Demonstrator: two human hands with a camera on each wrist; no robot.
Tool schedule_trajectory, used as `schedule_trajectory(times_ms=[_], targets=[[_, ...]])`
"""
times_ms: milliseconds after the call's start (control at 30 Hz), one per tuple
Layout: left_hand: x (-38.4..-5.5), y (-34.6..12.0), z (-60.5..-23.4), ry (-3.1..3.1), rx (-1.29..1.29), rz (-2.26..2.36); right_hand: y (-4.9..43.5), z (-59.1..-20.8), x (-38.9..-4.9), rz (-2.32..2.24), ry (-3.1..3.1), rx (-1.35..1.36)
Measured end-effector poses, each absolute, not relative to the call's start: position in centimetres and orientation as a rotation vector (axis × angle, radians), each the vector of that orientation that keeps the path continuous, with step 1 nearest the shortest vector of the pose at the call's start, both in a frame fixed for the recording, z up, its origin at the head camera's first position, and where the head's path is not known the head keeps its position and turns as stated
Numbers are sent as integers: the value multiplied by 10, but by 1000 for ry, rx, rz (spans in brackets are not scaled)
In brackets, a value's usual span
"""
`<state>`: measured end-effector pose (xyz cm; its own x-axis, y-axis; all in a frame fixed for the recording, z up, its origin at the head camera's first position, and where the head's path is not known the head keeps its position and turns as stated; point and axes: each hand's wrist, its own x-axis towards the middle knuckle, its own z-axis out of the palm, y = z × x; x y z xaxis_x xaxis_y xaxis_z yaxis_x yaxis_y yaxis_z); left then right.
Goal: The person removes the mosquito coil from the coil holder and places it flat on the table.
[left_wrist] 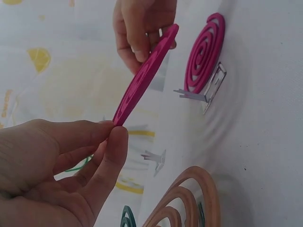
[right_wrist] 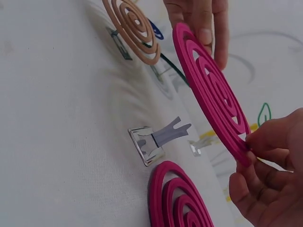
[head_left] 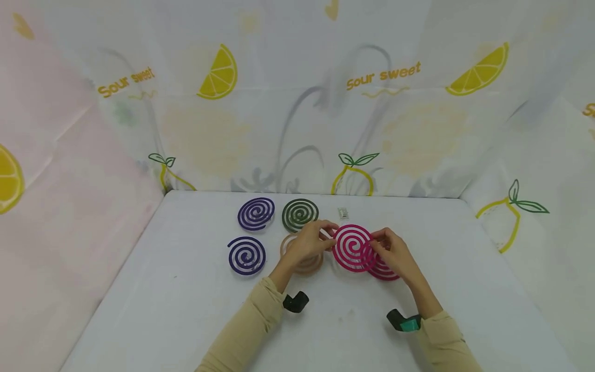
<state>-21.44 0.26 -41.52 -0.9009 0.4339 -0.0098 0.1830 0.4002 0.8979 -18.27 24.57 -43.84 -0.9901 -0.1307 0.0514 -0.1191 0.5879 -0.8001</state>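
Observation:
A bright pink mosquito coil [left_wrist: 146, 78] is held up off the table between both hands. My left hand [head_left: 310, 242] pinches its left edge between thumb and fingers, and my right hand [head_left: 392, 250] pinches the opposite edge. In the right wrist view the flat spiral [right_wrist: 202, 97] is tilted, above a small metal stand [right_wrist: 170, 135] with a forked upright prong. A second pink coil [left_wrist: 203, 52] lies low beside that stand, partly hidden by the held coil and my right hand in the head view. The left forearm and hand overlap a tan coil [head_left: 315, 266].
At the back stand a dark green coil [head_left: 299, 205] and a purple coil [head_left: 256, 201], with another purple coil [head_left: 247, 272] nearer on the left. One more small metal stand [head_left: 343, 213] sits at the back right of the green coil. A printed curtain [head_left: 288, 129] borders the white table [head_left: 186, 310].

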Motion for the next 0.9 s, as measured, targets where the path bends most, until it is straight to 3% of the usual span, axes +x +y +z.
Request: schedule_trajectory(times_ms=[900], targets=[[-180, -11, -436, 2548, 708, 1399, 241, -436, -156, -1315, 2758, -399]])
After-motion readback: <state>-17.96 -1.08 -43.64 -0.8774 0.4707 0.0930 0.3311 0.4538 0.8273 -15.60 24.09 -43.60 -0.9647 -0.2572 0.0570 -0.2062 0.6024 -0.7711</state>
